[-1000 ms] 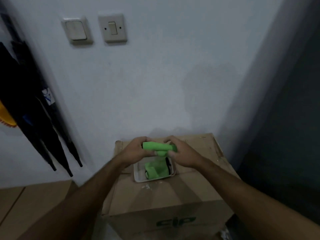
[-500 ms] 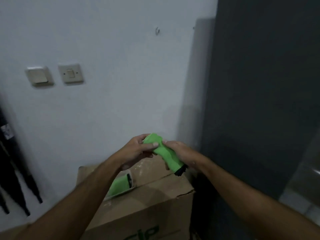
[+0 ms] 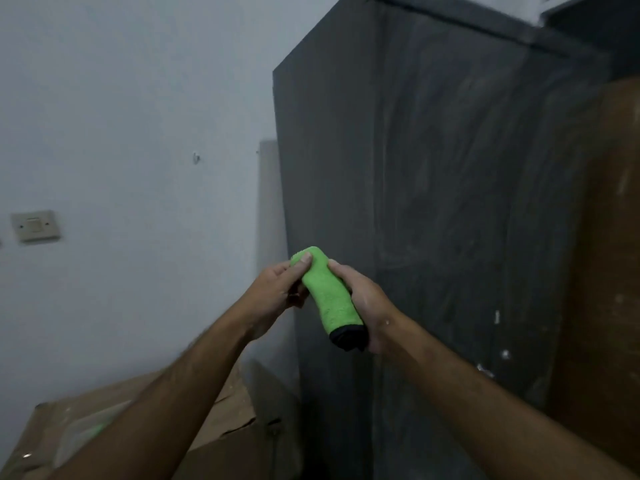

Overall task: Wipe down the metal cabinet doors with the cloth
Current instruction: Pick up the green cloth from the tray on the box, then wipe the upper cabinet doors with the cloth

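I hold the rolled green cloth (image 3: 327, 296) in my left hand (image 3: 277, 294) and right hand (image 3: 363, 299), just before the cabinet (image 3: 450, 202); next I should unfold it and press it to the door.

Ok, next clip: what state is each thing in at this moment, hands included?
Cloth: rolled up, held in both hands, off the cabinet.
Left hand: pinches the cloth's upper end, thumb on top.
Right hand: grips the cloth's lower part.
Cabinet: doors closed, surface streaky, not touched by the cloth.
Cardboard box: lower left, top torn.
Wall switch: position unclear.
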